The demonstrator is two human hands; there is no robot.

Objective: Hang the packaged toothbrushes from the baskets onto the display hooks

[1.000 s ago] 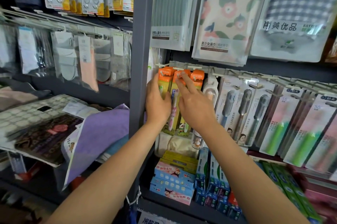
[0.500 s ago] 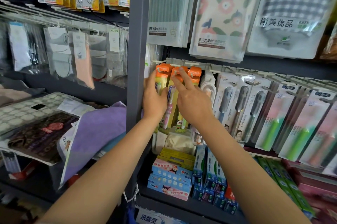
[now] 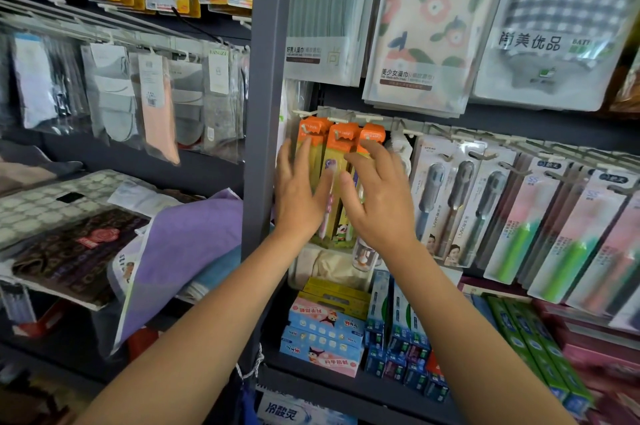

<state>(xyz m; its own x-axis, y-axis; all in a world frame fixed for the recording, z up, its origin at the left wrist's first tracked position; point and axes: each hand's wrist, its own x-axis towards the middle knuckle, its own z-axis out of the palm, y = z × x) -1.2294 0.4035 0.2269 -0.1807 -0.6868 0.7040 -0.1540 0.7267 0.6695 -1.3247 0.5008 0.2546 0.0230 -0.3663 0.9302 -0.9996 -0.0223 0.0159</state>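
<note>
Reaching into a shop display, a person's left hand [image 3: 300, 192] and right hand [image 3: 375, 201] lie flat, fingers spread, gripping nothing | both press three orange-topped toothbrush packs [image 3: 341, 168] hanging side by side on white hooks [image 3: 369, 117] | grey toothbrush packs [image 3: 450, 203] hang just right.

Toothbrush packs [image 3: 337, 161] on hooks [image 3: 369, 117], boxes [image 3: 325, 338] below, apparently shelved.

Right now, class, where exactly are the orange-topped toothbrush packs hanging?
In the head view, the orange-topped toothbrush packs hang centre frame, just right of the grey shelf post, left of the grey toothbrush packs.
</note>
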